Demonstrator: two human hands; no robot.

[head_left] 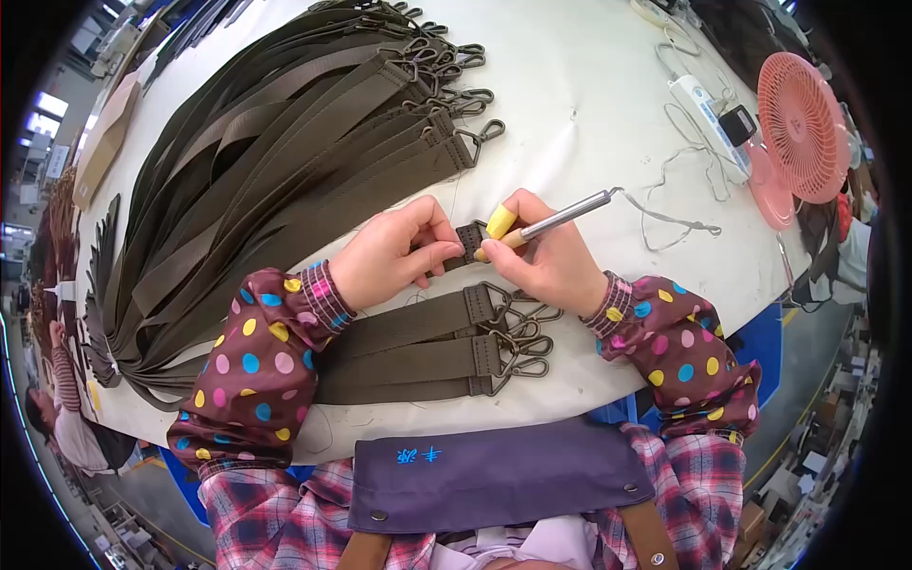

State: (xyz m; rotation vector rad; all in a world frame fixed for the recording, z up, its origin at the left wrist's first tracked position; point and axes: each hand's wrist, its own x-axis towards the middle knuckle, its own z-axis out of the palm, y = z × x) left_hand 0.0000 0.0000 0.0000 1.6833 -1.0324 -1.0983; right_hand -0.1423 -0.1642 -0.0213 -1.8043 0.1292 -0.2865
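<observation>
My left hand is closed, thumb and fingertips pinching the stitched end of a dark olive webbing strap with a metal ring. Close beside it, my right hand grips a slim silver pen-shaped tool that trails a thin cord. Yellow covers sit on fingers of the right hand. The tool's tip is hidden by my fingers, near the strap end. Just below my hands lie finished-looking strap ends with metal snap hooks.
A large bundle of olive straps fans over the left of the white table, hooks toward the middle. To the right stand a pink fan and a white power strip with loose cords. Another person is at far left.
</observation>
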